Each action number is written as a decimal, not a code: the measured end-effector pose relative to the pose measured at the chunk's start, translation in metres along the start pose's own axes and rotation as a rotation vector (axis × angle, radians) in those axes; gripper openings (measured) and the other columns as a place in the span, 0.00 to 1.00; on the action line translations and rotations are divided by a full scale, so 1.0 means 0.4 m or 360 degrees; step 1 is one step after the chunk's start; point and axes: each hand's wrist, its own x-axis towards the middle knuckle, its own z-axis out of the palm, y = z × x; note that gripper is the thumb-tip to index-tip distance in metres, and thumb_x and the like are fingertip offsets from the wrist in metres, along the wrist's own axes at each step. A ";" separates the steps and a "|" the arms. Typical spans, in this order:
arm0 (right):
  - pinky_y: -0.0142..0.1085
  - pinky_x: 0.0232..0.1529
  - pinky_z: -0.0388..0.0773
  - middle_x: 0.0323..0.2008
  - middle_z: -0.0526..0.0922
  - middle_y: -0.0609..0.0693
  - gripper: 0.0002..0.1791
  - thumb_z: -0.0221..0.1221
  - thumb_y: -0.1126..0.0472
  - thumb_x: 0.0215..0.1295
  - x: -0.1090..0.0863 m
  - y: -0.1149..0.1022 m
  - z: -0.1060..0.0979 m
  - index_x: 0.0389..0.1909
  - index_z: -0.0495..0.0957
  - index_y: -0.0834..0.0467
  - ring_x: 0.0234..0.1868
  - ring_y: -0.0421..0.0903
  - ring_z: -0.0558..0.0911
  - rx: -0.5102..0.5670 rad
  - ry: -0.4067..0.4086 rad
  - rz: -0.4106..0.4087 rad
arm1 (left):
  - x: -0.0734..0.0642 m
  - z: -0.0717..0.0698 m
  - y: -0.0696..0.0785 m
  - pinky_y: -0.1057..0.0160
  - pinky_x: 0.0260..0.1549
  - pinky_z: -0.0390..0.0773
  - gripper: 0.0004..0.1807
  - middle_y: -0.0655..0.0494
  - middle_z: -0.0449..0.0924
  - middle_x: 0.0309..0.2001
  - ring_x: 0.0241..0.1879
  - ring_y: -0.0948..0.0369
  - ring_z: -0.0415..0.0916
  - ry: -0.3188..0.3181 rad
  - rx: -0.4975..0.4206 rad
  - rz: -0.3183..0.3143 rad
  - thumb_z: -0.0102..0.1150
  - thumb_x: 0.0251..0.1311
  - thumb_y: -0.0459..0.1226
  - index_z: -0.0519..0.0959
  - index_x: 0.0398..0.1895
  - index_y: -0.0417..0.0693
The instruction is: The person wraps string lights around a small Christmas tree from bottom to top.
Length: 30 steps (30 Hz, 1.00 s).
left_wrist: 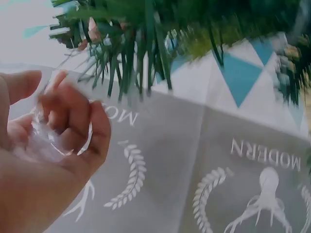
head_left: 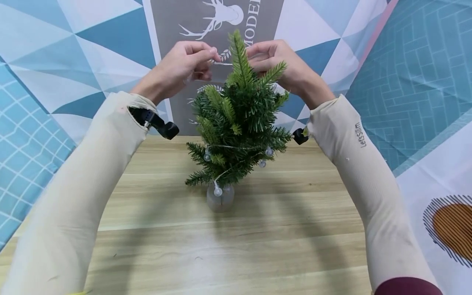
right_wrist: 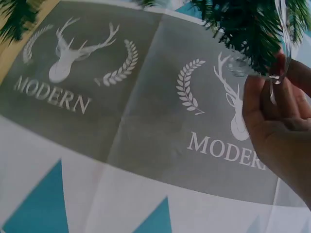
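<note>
A small artificial Christmas tree (head_left: pixel 245 110) stands upright in a clear rounded base (head_left: pixel 220 201). A string of lights with clear round bulbs (head_left: pixel 218 191) winds around its lower branches. Behind the treetop, my left hand (head_left: pixel 180 63) pinches the light string (head_left: pixel 223 64) between thumb and fingers. More of the clear strand (left_wrist: pixel 48 138) lies in the curled left fingers, blurred in the left wrist view. On the other side of the top, my right hand (head_left: pixel 276 61) grips the strand too; the right wrist view shows a clear loop (right_wrist: pixel 283 43) at its fingertips. Branches partly hide the right fingers.
The tree stands on a light wooden table (head_left: pixel 166 237). Close behind it hangs a patterned cloth (head_left: pixel 107 45) with a grey deer panel. Blue tiled cloth (head_left: pixel 26 151) borders the left side, and another patterned cloth (head_left: pixel 416 78) the right. Black wrist cameras (head_left: pixel 162 125) sit near the branches.
</note>
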 end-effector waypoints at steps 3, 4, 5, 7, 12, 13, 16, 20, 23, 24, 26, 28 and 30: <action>0.33 0.46 0.78 0.40 0.87 0.53 0.10 0.54 0.73 0.69 -0.006 0.000 0.003 0.47 0.80 0.66 0.42 0.47 0.83 -0.0293 0.0017 -0.0052 | -0.010 -0.015 0.010 0.68 0.28 0.74 0.16 0.52 0.71 0.27 0.22 0.59 0.64 0.0057 0.0326 0.0031 0.61 0.68 0.41 0.81 0.40 0.34; 0.34 0.49 0.77 0.40 0.87 0.51 0.11 0.53 0.72 0.70 -0.008 -0.001 0.003 0.48 0.80 0.66 0.45 0.46 0.82 -0.0373 0.0032 -0.0054 | -0.014 -0.020 0.012 0.69 0.27 0.72 0.15 0.53 0.74 0.30 0.21 0.59 0.62 0.0057 0.0404 0.0037 0.61 0.68 0.41 0.81 0.39 0.34; 0.34 0.52 0.77 0.42 0.86 0.51 0.11 0.52 0.72 0.70 -0.010 -0.001 0.003 0.49 0.80 0.67 0.46 0.46 0.82 -0.0431 0.0043 -0.0054 | -0.018 -0.025 0.013 0.69 0.26 0.71 0.15 0.53 0.75 0.32 0.20 0.60 0.61 0.0055 0.0478 0.0045 0.61 0.68 0.41 0.82 0.38 0.34; 0.35 0.55 0.75 0.45 0.85 0.52 0.12 0.52 0.71 0.71 -0.016 -0.003 0.004 0.51 0.80 0.67 0.49 0.46 0.80 -0.0537 0.0065 -0.0052 | -0.026 -0.031 0.013 0.68 0.26 0.70 0.15 0.53 0.77 0.35 0.19 0.60 0.60 0.0049 0.0573 0.0070 0.60 0.69 0.41 0.82 0.35 0.35; 0.31 0.43 0.75 0.41 0.84 0.51 0.11 0.52 0.71 0.71 -0.037 -0.010 0.005 0.47 0.80 0.67 0.41 0.44 0.80 -0.0799 0.0115 -0.0106 | -0.036 -0.015 0.011 0.66 0.28 0.73 0.14 0.54 0.78 0.31 0.21 0.60 0.67 0.0058 0.0695 0.0142 0.60 0.69 0.42 0.81 0.32 0.39; 0.31 0.38 0.73 0.38 0.84 0.49 0.10 0.51 0.71 0.71 -0.042 -0.011 0.005 0.45 0.80 0.66 0.37 0.44 0.79 -0.0853 0.0130 -0.0123 | -0.036 -0.008 0.010 0.66 0.28 0.74 0.14 0.54 0.78 0.30 0.22 0.60 0.69 0.0059 0.0727 0.0152 0.59 0.69 0.42 0.81 0.32 0.40; 0.32 0.35 0.70 0.34 0.82 0.47 0.08 0.50 0.71 0.71 -0.049 -0.009 0.006 0.40 0.78 0.62 0.34 0.43 0.76 -0.0959 0.0191 -0.0123 | -0.035 0.012 0.005 0.67 0.28 0.75 0.13 0.53 0.77 0.28 0.24 0.60 0.71 0.0056 0.0835 0.0175 0.57 0.71 0.42 0.80 0.33 0.41; 0.35 0.46 0.73 0.42 0.81 0.49 0.08 0.50 0.69 0.71 -0.053 -0.002 0.008 0.45 0.77 0.59 0.44 0.44 0.77 -0.1086 0.0294 -0.0014 | -0.028 0.025 -0.003 0.69 0.26 0.75 0.13 0.51 0.76 0.26 0.23 0.61 0.72 0.0088 0.0957 0.0161 0.55 0.72 0.42 0.78 0.33 0.42; 0.38 0.51 0.72 0.46 0.79 0.54 0.09 0.53 0.64 0.72 -0.058 0.009 0.008 0.48 0.77 0.61 0.49 0.47 0.76 -0.1153 0.0306 0.0045 | -0.025 0.025 -0.017 0.68 0.24 0.74 0.14 0.53 0.76 0.26 0.23 0.61 0.73 0.0117 0.1114 0.0151 0.53 0.73 0.43 0.76 0.34 0.41; 0.39 0.50 0.71 0.45 0.79 0.55 0.10 0.54 0.62 0.72 -0.059 0.014 0.008 0.48 0.78 0.61 0.47 0.49 0.75 -0.1161 0.0292 0.0053 | -0.024 0.024 -0.023 0.68 0.25 0.74 0.15 0.54 0.76 0.25 0.23 0.61 0.73 0.0120 0.1166 0.0149 0.52 0.74 0.43 0.76 0.33 0.41; 0.38 0.51 0.70 0.45 0.79 0.54 0.12 0.55 0.59 0.71 -0.059 0.022 0.010 0.47 0.79 0.62 0.47 0.48 0.75 -0.1127 0.0272 0.0089 | -0.023 0.023 -0.038 0.66 0.26 0.71 0.15 0.55 0.74 0.24 0.22 0.62 0.71 0.0132 0.1266 0.0138 0.50 0.75 0.44 0.75 0.34 0.42; 0.36 0.47 0.69 0.42 0.78 0.52 0.11 0.54 0.60 0.71 -0.058 0.031 0.010 0.45 0.79 0.62 0.44 0.47 0.73 -0.1002 0.0249 0.0134 | -0.022 0.024 -0.050 0.64 0.28 0.69 0.16 0.56 0.71 0.24 0.22 0.62 0.68 0.0138 0.1308 0.0123 0.48 0.75 0.45 0.75 0.35 0.42; 0.35 0.49 0.68 0.46 0.77 0.50 0.11 0.50 0.63 0.72 -0.057 0.036 0.011 0.46 0.79 0.62 0.47 0.45 0.72 -0.0843 0.0260 0.0218 | -0.022 0.025 -0.059 0.62 0.29 0.66 0.16 0.56 0.67 0.23 0.21 0.62 0.63 0.0139 0.1284 0.0096 0.46 0.76 0.46 0.75 0.36 0.43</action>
